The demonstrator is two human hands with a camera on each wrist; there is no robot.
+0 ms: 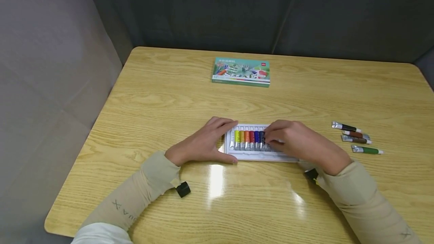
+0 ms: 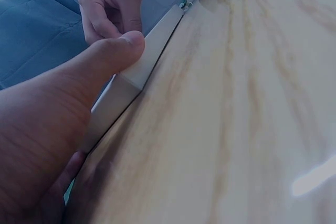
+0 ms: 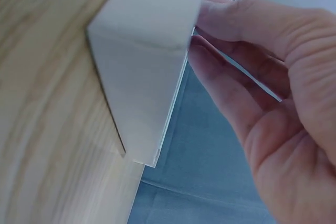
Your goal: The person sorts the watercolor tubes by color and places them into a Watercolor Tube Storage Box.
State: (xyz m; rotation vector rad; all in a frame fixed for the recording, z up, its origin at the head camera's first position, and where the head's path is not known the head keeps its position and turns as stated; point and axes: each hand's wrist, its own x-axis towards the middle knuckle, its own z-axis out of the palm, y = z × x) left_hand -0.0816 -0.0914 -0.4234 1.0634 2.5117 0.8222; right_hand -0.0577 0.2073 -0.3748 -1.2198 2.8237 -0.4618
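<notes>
the tray (image 1: 251, 156) lies flat on the desk (image 1: 152, 97), and in it stands a row of tubes (image 1: 246, 138), side by side. at the left end of the tray, the left grip (image 1: 207, 142) is spread wide and holds this end between the thumb and the fingers. above the right part of the tray, the right grip (image 1: 294, 140) has its fingertips close together among the tubes; whether they pinch one, i cannot tell. to the right of the tray lie a black tube (image 1: 347, 127), two brown tubes (image 1: 355, 139) and a green tube (image 1: 367, 150). behind the tray is the box (image 1: 241, 71).

the tubes are probably light, smooth and soft-walled, so a hard squeeze could dent them; the cap looks the firmer place to take. the tray seems thin and light, easily sliding, so it is better held by its edges.
</notes>
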